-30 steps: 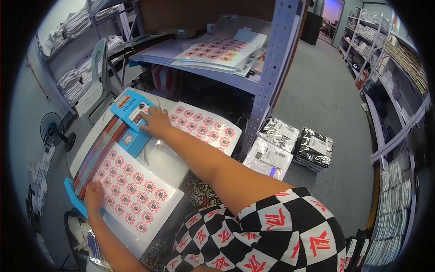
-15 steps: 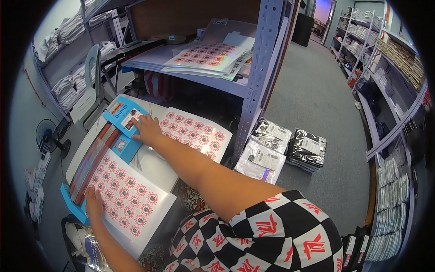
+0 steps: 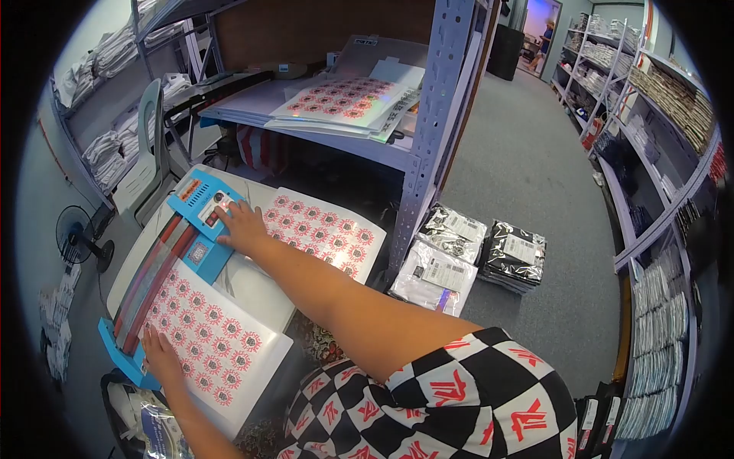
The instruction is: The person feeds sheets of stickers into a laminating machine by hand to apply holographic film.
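Note:
A blue roller machine with red rollers lies on a white table. My right hand rests on its control panel, fingers spread over the buttons and holding nothing. One end of a sheet of red and black round prints is at the rollers. On that sheet's left edge, near the blue end piece, lies my left hand, its fingers stretched out flat. A second printed sheet lies beyond my right forearm.
A metal shelf above the table bears more printed sheets. Wrapped packages stand on the floor to the right. A fan and a chair are at the left. Far back, a person is at the doorway.
The view has shifted slightly. My right hand stays at the panel and my left hand on the sheet's edge. A person now shows in the far doorway.

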Tool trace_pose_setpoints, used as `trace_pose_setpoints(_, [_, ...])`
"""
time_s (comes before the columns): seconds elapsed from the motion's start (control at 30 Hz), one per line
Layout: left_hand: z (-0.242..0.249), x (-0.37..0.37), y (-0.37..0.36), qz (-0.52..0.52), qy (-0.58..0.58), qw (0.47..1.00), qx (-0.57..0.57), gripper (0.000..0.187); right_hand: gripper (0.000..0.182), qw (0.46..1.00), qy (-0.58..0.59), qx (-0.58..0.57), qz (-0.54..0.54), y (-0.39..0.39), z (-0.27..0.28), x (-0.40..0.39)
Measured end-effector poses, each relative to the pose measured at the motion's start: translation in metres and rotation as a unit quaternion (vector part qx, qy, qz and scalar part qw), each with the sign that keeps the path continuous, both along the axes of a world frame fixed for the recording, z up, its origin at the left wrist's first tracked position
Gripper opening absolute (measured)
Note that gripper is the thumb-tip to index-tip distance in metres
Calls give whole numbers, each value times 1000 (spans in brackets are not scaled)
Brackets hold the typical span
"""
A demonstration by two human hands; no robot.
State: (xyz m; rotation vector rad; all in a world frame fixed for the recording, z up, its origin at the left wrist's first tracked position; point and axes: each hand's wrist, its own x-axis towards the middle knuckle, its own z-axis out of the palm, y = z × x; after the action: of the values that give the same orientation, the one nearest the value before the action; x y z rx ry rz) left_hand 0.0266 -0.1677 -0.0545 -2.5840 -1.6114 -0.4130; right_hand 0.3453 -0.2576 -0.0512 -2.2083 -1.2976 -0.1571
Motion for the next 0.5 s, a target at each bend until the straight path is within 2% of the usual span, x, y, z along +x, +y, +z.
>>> trace_pose_setpoints(0.2, [-1, -46, -26, -16, 15, 1000, 10, 38, 72, 1000, -12, 18, -2, 2, -6, 0])
trace_pose_setpoints(0.27, [-30, -98, 0, -118, -185, 975, 31, 36, 71, 1000, -16, 23, -3, 2, -8, 0])
trace_pose_setpoints(0.33, [-18, -127, -28, -52, -263, 963, 36, 34, 71, 1000, -17, 26, -1, 2, -8, -1])
trace_pose_setpoints(0.4, [-71, -216, 15, -21, -240, 960, 145, 35, 70, 999, -18, 33, 0, 2, -10, -1])
trace_pose_setpoints(0.43, [-82, -236, 7, 8, -236, 956, 176, 35, 70, 999, -20, 36, 2, 1, -9, -2])
trace_pose_setpoints(0.5, [-88, -230, -31, 32, -245, 951, 185, 34, 69, 998, -36, 51, -1, 3, -13, -1])
